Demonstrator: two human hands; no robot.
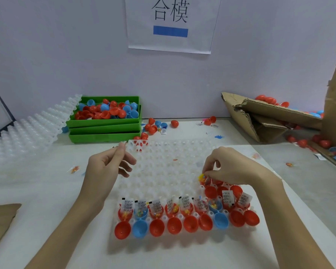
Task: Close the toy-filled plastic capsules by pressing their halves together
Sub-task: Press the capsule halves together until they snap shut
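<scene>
Nearest, along the front edge of the white tray, sits a row of open capsules: the empty halves, red and blue, lie in the front sockets, and the halves just behind them hold small toys with white paper slips standing up out of them. None of these is pressed together yet. A second, shorter group of filled red halves sits behind at the right end of the row.

Over that group the right hand reaches down, fingers curled, thumb and fingertips pinching a small yellow toy at the mouth of a red half. The left hand hovers palm-up over the tray's left side, fingers loosely curled, its thumb and forefinger seeming to pinch something too small to make out.

This looks like filling or tidying the contents before closing. The next move would call for tucking toy and slip fully inside, then folding the empty half over and pressing until it snaps; a slip caught in the seam could stop that.

Farther back on the surface lie loose capsules, stacked green bins of halves, spare trays at left, torn cardboard at right, and a paper sign on the wall.
</scene>
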